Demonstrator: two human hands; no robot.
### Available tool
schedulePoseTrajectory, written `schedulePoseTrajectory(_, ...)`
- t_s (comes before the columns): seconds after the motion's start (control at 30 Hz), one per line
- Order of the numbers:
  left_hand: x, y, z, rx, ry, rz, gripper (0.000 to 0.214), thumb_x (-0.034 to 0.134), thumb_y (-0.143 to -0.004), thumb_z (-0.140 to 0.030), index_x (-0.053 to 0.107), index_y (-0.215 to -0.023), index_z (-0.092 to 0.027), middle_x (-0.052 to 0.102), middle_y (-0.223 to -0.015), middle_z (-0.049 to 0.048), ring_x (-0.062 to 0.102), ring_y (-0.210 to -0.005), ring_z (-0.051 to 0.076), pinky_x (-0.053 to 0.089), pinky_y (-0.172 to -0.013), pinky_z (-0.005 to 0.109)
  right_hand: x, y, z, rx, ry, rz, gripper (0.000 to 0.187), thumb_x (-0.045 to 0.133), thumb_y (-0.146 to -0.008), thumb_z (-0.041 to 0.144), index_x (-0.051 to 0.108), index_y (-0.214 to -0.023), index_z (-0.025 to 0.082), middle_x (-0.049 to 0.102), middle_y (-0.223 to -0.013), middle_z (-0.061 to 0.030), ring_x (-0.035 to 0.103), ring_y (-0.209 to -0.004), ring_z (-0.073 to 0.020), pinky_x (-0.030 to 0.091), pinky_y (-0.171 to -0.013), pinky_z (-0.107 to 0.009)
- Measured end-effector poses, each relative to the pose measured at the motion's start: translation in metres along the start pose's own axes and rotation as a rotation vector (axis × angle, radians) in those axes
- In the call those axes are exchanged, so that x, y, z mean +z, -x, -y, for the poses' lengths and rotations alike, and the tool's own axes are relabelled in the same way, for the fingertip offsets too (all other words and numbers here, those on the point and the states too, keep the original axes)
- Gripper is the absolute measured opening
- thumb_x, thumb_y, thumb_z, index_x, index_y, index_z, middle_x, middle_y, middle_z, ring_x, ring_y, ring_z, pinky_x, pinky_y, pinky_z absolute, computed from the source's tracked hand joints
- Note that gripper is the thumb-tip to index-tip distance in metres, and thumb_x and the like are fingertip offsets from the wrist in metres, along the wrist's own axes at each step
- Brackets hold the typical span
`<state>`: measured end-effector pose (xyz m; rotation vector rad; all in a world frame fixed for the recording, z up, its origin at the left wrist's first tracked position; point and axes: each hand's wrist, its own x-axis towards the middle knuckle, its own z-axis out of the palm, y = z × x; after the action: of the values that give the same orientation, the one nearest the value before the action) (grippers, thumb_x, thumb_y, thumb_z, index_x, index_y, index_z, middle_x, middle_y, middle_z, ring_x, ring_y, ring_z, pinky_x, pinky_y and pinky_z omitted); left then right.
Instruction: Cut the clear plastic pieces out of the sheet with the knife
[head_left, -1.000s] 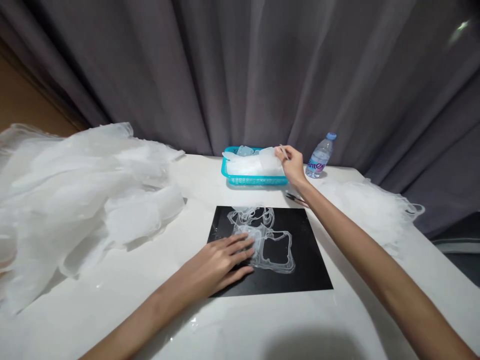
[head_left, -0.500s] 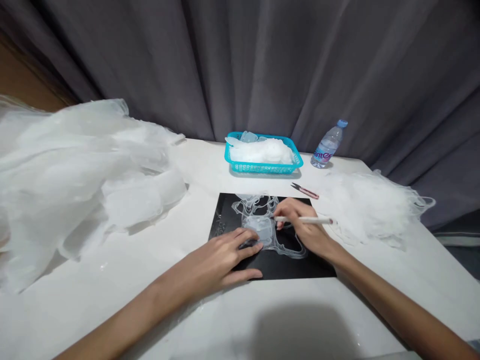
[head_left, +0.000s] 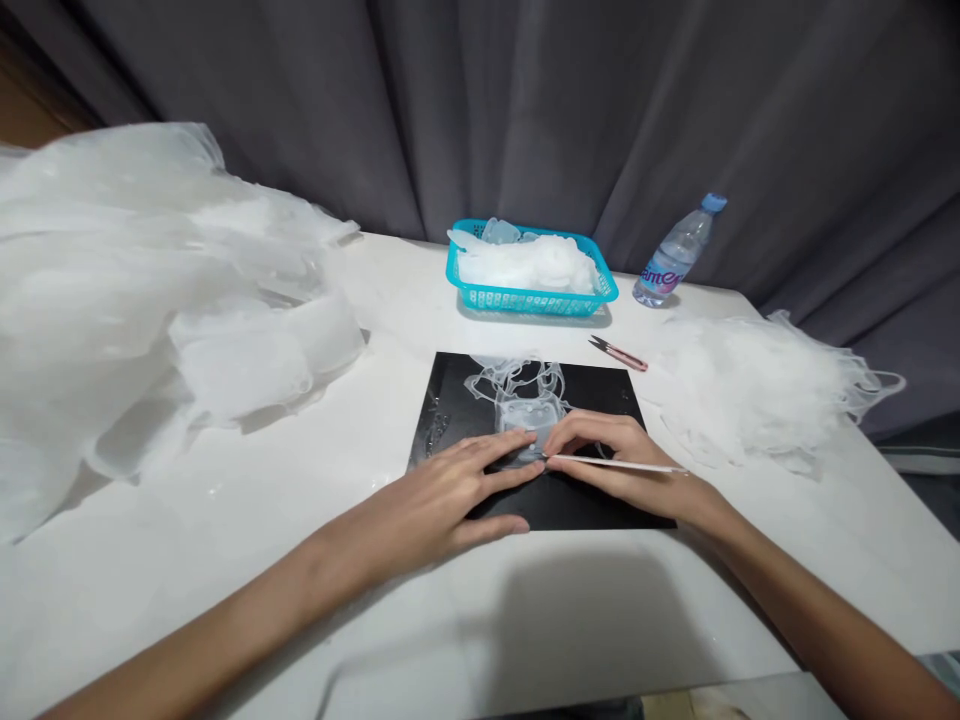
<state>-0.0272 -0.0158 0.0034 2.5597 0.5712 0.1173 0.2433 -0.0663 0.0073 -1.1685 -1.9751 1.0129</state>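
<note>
Left hand (head_left: 465,480): spread flat, fingers apart, grasping nothing; the fingertips rest on the clear piece's near side, the thumb on the mat.
Right hand (head_left: 637,447): fingertips pinched shut around a thin white tool (head_left: 622,464), its tip at the piece's near right edge, just beside the left fingertips.
Piece (head_left: 517,413): on the black mat (head_left: 592,510), partly under the left fingers; small round spots show on it (drops or holes, I cannot tell which).
Loops (head_left: 517,378): thin clear strands, tangled on the mat at the piece's far side.
Around: blue basket (head_left: 540,302) of white pieces beyond the mat, snips (head_left: 619,353) and bottle (head_left: 667,265) to its right, a white pile (head_left: 247,355) at left and another (head_left: 757,390) at right.
Risk to fingers: the tip works very near them — a slip along the edge could jab one.
Risk to piece: if the flat hand presses too lightly, it could slide or twist; too hard a push with the tool could nick or tear it. Strands could snag too.
Change: half a second ago the tip was higher on the right edge; now it is lower — nearer the left fingertips — and the right hand hides most of the loop beside it.
</note>
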Motion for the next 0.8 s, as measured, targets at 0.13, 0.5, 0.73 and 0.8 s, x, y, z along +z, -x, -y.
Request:
schedulePoseTrajectory(0.13,0.003,-0.001,0.002,0.038,0.039,-0.021,0.059,0.054,-0.103,-0.054,0.044,-0.158,-0.034,0.033,-0.170,0.0024,0.041,-0.152,0.028,0.037,-0.125,0.043,-0.004,0.001,0.000,-0.004,0.045,0.020,0.009,0.065,-0.101,0.028,0.072,-0.099,0.022,0.073,-0.102,-0.0033,0.068,-0.097,-0.0189,0.053,-0.094,-0.035)
schedulePoseTrajectory(0.5,-0.002,0.000,0.009,0.050,0.077,-0.028,0.058,0.061,-0.099,-0.054,0.053,-0.152,-0.033,0.037,-0.168,0.0025,0.047,-0.149,0.027,0.040,-0.124,0.040,0.006,0.002,-0.001,-0.055,0.065,-0.001,0.009,0.062,-0.103,0.025,0.071,-0.103,0.022,0.074,-0.106,-0.0025,0.069,-0.100,-0.0180,0.053,-0.096,-0.033)
schedulePoseTrajectory(0.73,-0.003,-0.001,0.006,0.035,0.062,-0.023,0.057,0.063,-0.098,-0.055,0.057,-0.149,-0.031,0.039,-0.167,0.0038,0.048,-0.148,0.027,0.039,-0.124,0.041,0.008,0.004,0.001,-0.171,0.222,0.035,0.016,0.052,-0.108,0.024,0.067,-0.112,0.022,0.072,-0.111,-0.0066,0.068,-0.108,-0.0211,0.054,-0.095,-0.036)
schedulePoseTrajectory(0.8,-0.003,-0.001,0.006,0.033,0.063,-0.029,0.058,0.063,-0.098,-0.055,0.056,-0.150,-0.030,0.039,-0.167,0.0041,0.048,-0.148,0.026,0.040,-0.124,0.041,0.002,0.007,0.004,-0.174,0.282,0.054,0.018,0.050,-0.109,0.026,0.067,-0.111,0.021,0.072,-0.109,-0.0077,0.068,-0.104,-0.0221,0.054,-0.093,-0.037)
